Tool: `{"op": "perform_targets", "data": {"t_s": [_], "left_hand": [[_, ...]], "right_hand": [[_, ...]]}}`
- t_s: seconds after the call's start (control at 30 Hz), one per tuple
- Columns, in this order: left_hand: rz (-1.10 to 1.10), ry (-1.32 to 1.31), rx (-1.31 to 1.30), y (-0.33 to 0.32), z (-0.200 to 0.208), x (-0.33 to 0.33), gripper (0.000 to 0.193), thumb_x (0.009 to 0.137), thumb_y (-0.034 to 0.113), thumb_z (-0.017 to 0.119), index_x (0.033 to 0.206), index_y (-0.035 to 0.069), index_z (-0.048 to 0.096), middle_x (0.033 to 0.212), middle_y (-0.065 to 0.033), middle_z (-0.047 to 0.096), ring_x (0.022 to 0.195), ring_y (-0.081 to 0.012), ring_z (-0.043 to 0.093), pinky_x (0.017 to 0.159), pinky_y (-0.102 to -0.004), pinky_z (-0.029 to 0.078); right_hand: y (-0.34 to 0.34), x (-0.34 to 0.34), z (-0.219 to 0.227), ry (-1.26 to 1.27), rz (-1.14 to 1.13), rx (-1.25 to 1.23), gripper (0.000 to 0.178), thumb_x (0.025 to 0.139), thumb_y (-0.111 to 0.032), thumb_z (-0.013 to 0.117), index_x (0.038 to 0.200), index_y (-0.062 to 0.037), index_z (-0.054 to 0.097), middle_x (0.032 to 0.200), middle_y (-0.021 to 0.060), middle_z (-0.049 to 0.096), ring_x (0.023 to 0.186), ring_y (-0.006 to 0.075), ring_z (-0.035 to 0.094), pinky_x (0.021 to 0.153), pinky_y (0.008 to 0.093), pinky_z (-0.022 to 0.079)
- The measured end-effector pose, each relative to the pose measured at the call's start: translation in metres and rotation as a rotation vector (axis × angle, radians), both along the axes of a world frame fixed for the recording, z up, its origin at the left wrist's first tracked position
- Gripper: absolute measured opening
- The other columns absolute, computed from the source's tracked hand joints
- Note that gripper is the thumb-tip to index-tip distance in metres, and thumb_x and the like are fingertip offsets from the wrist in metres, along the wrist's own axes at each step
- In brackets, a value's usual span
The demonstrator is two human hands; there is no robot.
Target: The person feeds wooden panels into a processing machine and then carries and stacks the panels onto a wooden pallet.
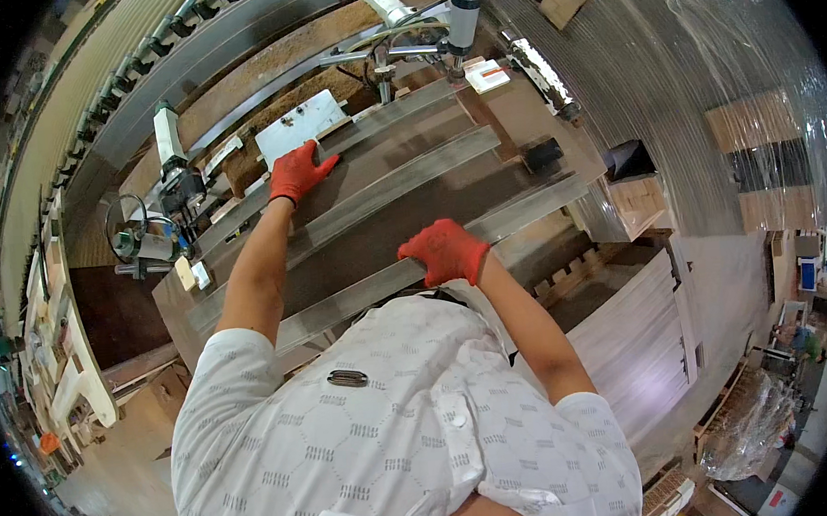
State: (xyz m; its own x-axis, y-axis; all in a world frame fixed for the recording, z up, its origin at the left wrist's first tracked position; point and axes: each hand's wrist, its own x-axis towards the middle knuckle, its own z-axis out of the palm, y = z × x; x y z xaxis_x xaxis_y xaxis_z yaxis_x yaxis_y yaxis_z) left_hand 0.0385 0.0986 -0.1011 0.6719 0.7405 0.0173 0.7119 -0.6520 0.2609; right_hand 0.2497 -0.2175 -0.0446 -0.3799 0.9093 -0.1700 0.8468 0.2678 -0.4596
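Three long grey strips lie slantwise across the brown worktable in front of me. My left hand (300, 173), in a red glove, is on the far strip (403, 110), its fingers curled over it and its thumb stuck out to the right. My right hand (447, 253), also red-gloved, is closed over the near strip (525, 208); its fingertips are partly hidden. Between my hands runs the middle strip (399, 184), which neither hand touches. A pale metal plate (301, 124) lies just beyond my left hand.
Machine heads stand at the far left (177, 174) and the far middle (462, 20). A small black block (542, 155) sits near the strips' right ends. Stacked panels under clear film (679, 76) rise at the right. Pale wooden parts (70, 349) stand at the left.
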Motion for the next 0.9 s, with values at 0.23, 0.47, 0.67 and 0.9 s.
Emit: {"op": "perform_targets", "data": {"t_s": [0.23,0.47,0.67,0.9], "left_hand": [[-0.104,-0.086,0.193,-0.007,-0.011,-0.015,0.055,0.095,0.055,0.073,0.122,0.008,0.066,0.113,-0.0167,0.072,0.105,-0.0374,0.07,0.09,-0.0511,0.053],[-0.028,-0.009,0.092,-0.006,-0.016,-0.023,0.055,0.098,0.05,0.074,0.127,0.005,0.064,0.121,-0.0193,0.071,0.111,-0.0394,0.069,0.088,-0.0521,0.055],[-0.099,-0.138,0.183,-0.008,-0.004,-0.03,0.051,0.098,0.042,0.076,0.129,0.004,0.062,0.119,-0.0196,0.069,0.11,-0.0417,0.066,0.092,-0.0521,0.054],[-0.205,-0.207,-0.034,-0.063,0.042,-0.021,0.048,0.099,0.035,0.076,0.13,0.002,0.061,0.121,-0.0213,0.067,0.114,-0.043,0.063,0.096,-0.0502,0.053]], "right_hand": [[-0.014,-0.007,0.001,-0.134,0.005,0.104,0.055,0.066,-0.029,0.09,0.117,-0.0201,0.07,0.1,0.0081,0.076,0.098,0.0319,0.076,0.08,0.0509,0.054],[-0.04,0.002,0.013,-0.173,-0.124,0.259,0.074,0.065,-0.041,0.095,0.13,-0.0237,0.064,0.114,0.0046,0.071,0.109,0.0283,0.069,0.092,0.0455,0.049],[-0.049,0.004,0.01,-0.222,-0.149,0.327,0.078,0.066,-0.05,0.093,0.134,-0.0264,0.064,0.116,-0.0002,0.067,0.111,0.0239,0.066,0.098,0.0452,0.048],[-0.054,0.006,0.006,-0.088,-0.192,0.385,0.071,0.07,-0.051,0.09,0.132,-0.0251,0.066,0.117,0.0007,0.067,0.113,0.0244,0.065,0.106,0.0434,0.045]]}}
